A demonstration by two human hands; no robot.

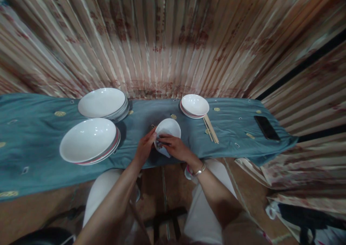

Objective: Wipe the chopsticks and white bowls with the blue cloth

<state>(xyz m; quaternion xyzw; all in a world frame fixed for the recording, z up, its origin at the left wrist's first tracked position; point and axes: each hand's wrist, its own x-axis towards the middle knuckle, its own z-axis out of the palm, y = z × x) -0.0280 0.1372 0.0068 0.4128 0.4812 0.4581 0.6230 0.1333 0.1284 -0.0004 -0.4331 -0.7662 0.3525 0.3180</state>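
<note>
- The small, round white bowl (173,126) is at the near middle of the blue-green cloth-covered counter (151,111); whether it touches the cloth cannot be told.
- The left hand (144,145) has its grip clasped on the bowl's left side.
- The right hand (177,147) reaches over the near right rim, fingers inside, against a pale, thin cloth or tissue (164,151); I cannot tell whether its grip is clenched on that.
- To the left are two stacks of wide, glossy white dishes, one far (102,102), one near (88,140).
- Far right of the bowl stands a stack of smaller white bowls (195,105), with pale wooden chopsticks (212,130) just on its near side.
- A black, flat phone (267,128) lies toward the right end.
</note>
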